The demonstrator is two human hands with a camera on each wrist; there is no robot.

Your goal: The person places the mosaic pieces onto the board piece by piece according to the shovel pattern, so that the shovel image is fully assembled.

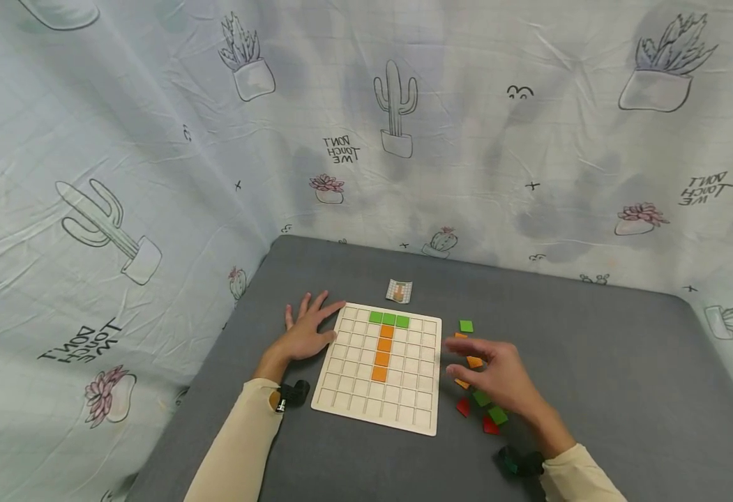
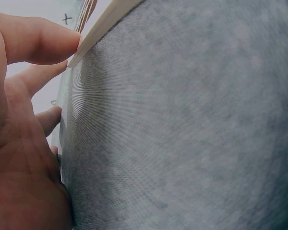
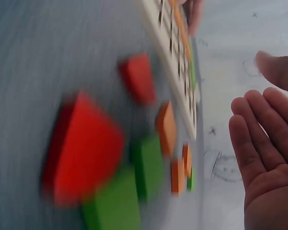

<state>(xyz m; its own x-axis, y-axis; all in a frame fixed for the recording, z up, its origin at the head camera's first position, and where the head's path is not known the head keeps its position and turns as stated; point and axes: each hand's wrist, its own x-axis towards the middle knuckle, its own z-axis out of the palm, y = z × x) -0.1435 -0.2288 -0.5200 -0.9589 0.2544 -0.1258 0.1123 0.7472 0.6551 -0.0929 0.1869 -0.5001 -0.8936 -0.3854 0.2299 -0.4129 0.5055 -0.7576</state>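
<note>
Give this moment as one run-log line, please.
left hand: touching board; right hand: empty, near loose tiles; on board: green row, orange column

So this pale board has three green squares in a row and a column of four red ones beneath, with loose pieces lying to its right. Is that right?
Not quite: the four squares in the column are orange, not red, as the head view shows. The green squares, board and loose pieces are as you say.

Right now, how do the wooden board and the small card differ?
Size: the board is much larger than the card.
Surface: the board has gridded cells holding green tiles and orange tiles; the card bears a picture with orange.
Contact: the left hand touches the board; neither of the hands touches the card.
Shared: both lie on the grey table.
</note>
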